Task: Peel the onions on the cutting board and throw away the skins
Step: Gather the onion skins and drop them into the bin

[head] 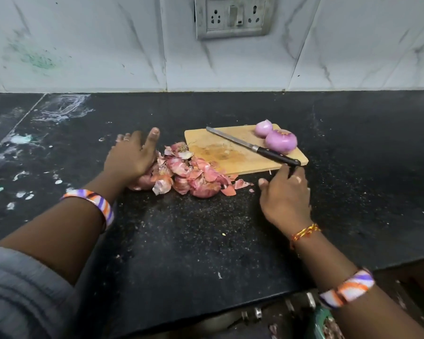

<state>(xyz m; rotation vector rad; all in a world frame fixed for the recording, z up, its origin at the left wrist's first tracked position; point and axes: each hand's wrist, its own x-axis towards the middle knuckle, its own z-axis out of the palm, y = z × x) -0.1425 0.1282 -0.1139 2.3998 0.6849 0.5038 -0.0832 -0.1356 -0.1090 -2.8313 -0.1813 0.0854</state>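
Two peeled onions (278, 137) rest upper right on the cutting board (233, 152); left hand (130, 157) and right hand (285, 194), spread and empty, flank the skins (186, 174) at frame centre on the desk (194, 236), judged ready for scooping.

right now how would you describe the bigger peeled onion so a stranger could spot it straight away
On the black counter lies a wooden cutting board with a knife across it. At the board's far right corner sit two peeled purple onions; the bigger peeled onion is the nearer, flatter one, beside the knife's black handle.
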